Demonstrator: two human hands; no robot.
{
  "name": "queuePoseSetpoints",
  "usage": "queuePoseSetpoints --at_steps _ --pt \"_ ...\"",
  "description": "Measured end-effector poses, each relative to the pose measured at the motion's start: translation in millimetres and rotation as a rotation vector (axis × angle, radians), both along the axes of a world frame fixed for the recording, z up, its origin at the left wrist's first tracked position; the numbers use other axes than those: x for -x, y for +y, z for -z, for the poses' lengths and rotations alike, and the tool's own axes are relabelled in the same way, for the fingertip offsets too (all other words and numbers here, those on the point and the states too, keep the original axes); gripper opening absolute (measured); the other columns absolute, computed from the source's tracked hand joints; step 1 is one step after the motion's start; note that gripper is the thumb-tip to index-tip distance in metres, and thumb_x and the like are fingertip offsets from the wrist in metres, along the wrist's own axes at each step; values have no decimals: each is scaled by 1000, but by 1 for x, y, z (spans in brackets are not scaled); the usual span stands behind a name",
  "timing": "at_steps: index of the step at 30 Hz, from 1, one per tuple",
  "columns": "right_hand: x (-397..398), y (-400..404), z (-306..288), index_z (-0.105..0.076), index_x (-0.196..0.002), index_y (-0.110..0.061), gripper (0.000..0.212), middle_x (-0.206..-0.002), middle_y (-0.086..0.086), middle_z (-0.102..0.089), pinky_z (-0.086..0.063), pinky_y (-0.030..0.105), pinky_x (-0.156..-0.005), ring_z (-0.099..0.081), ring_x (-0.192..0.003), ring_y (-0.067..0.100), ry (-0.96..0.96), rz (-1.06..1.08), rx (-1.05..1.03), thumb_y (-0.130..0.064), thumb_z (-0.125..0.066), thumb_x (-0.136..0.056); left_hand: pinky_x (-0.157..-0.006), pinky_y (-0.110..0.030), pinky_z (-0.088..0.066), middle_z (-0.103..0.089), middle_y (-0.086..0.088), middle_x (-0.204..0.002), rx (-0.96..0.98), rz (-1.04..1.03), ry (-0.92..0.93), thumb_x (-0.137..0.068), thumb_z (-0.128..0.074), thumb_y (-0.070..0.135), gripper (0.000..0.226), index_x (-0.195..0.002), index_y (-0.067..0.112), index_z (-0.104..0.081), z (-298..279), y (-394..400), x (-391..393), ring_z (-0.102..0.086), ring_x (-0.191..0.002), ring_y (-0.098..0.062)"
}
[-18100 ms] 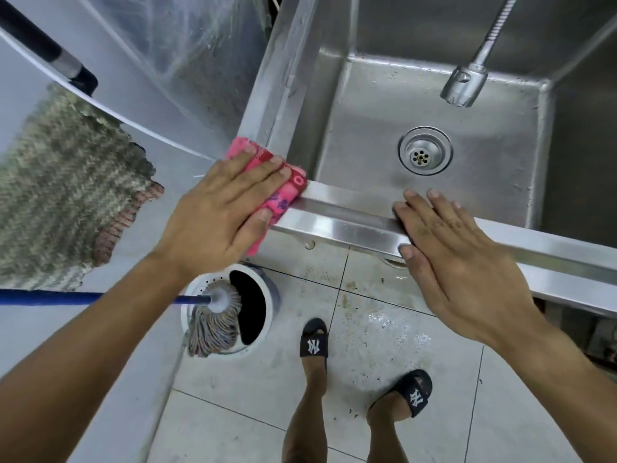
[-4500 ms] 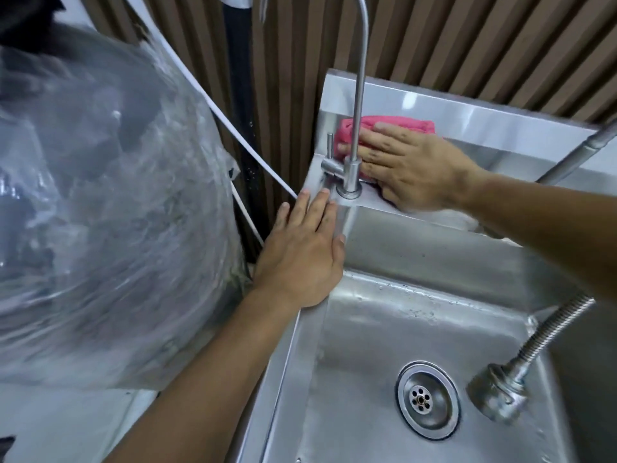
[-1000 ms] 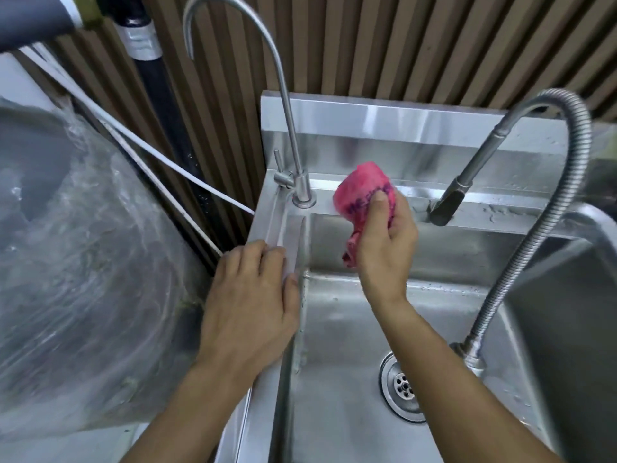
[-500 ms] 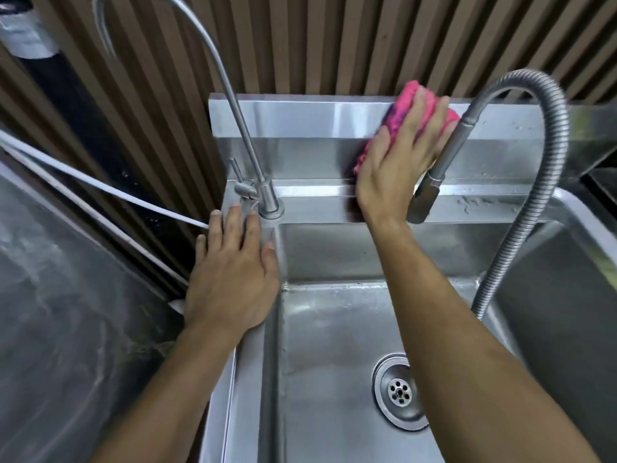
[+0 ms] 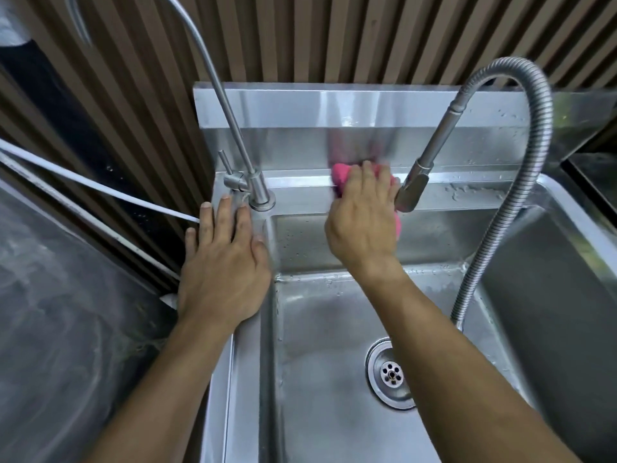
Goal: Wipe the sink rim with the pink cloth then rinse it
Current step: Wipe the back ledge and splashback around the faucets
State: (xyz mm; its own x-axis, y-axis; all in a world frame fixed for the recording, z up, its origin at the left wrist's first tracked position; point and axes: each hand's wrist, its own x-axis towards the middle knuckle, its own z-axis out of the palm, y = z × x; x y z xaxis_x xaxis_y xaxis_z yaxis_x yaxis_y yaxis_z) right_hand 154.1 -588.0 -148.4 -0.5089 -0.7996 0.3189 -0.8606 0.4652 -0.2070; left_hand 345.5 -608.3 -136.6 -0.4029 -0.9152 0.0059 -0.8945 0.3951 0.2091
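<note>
1. Since half a second ago, my right hand has dropped from the splashback's upper edge to the back ledge of the sink rim, fingers curled over the pink cloth.
2. My left hand rests flat on the left rim, fingers slightly spread.
3. I judge wiping nearly finished; rinsing remains, no water running.
4. Bunched and bright pink, it shows mostly beyond my fingertips.

pink cloth — mostly hidden under right hand
</note>
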Motion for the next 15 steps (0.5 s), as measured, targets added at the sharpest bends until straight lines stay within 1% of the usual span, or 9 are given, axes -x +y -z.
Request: queuePoseSetpoints --at_steps 2,4,5,7,8,9,10,12,15 --pt "-3 0 -5 -29 -155 7 62 -163 26 -30 -6 56 -128 -17 -155 45 -11 121 -44 -17 -41 -99 -127 -51 -8 -2 -2 -174 5 -3 -2 -96 -7 44 73 -164 21 -13 0 1 0 -1 -159 -29" --pt "-24 -8 -10 -28 -156 7 61 -164 25 -30 -9 58 -127 -21 -154 44 -45 143 -47 -22 -37 -102 -127 -52 -9 -4 -3 -173 12 -3 -12 -95 -8 44 73 -164 20 -14 0 1 1 -2 -159 -30" --pt "-35 -12 -10 -31 -155 6 60 -163 25 -31 -11 58 -127 -24 -153 43 -62 83 -39 -21 -37 -103 -127 -53 -9 -4 -4 -173 13 -1 -15 -95 -8 44 73 -164 19 -15 0 2 1 -2 -159 -30" --pt "-45 -14 -4 -42 -151 3 53 -160 23 -39 -15 55 -125 -33 -149 42 -79 -150 -2 -17 -42 -102 -128 -52 -8 -3 -3 -174 7 0 -16 -95 -7 44 74 -164 19 -14 -1 2 1 -1 -159 -30" --pt "-39 -12 -3 -48 -147 1 49 -157 22 -45 -18 54 -124 -38 -146 41 -72 -247 13 -18 -44 -102 -128 -52 -8 -2 -3 -174 7 1 -15 -95 -6 44 74 -164 19 -14 -1 2 0 -1 -159 -29" --pt "-26 -9 -3 -51 -145 -1 45 -155 20 -48 -22 52 -123 -40 -144 41 -65 -293 28 -19 -43 -104 -128 -52 -8 -3 -3 -174 9 3 -15 -95 -6 45 74 -164 19 -14 -1 2 0 -1 -159 -29" --pt "-12 -5 -3 -50 -145 -3 44 -155 18 -48 -24 51 -123 -40 -144 40 -62 -287 28 -20 -42 -106 -128 -52 -8 -3 -3 -174 9 6 -14 -95 -6 45 74 -164 20 -14 -2 3 -1 -1 -159 -29" --pt "11 3 -3 -42 -151 -2 47 -160 17 -42 -21 52 -125 -32 -149 41 -58 -169 1 -20 -39 -108 -128 -52 -7 -3 -3 -174 8 6 -12 -96 -6 45 73 -164 20 -14 -2 3 -1 -1 -159 -29" --pt "0 4 -5 -33 -156 4 56 -163 23 -34 -14 56 -126 -26 -152 44 -79 38 -11 -23 -39 -107 -128 -52 -6 -3 -4 -174 17 1 -26 -96 -5 46 74 -164 20 -15 -2 5 0 -1 -159 -29"
